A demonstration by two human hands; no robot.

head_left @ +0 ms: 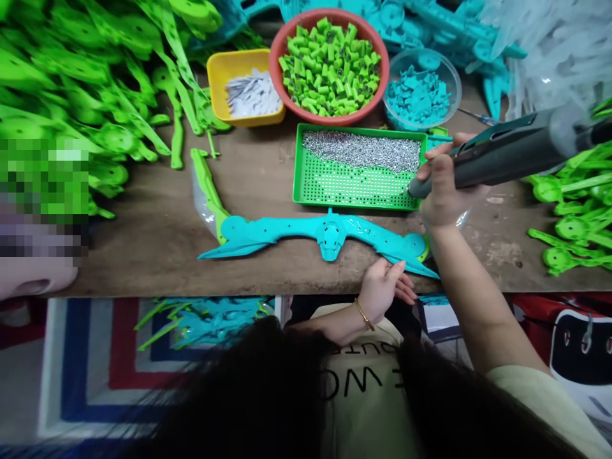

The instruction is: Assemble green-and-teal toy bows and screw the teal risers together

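Note:
A blue toy bow [306, 227] lies across the table in front of me, a bulky piece at its middle. Light green limbs [210, 185] show at its ends, the left one bent away from me. My left hand [380, 290] is at the bow's right tip, its edge against the blue plastic and its fingers loosely stretched, apart. In my right hand [442, 191] is a dark grey electric screwdriver [511, 153], fingers wrapped round its front part. The screwdriver's tip is over the right side of a green perforated tray [354, 203] holding many small silver screws [363, 150].
Behind the tray stand a yellow bin [217, 80] of white strips, a red bowl [275, 60] of green cylinders and a clear tub [456, 89] of blue pieces. Green parts [86, 83] pile up at left, more green parts [574, 217] at right. A blue pile [430, 25] lies behind.

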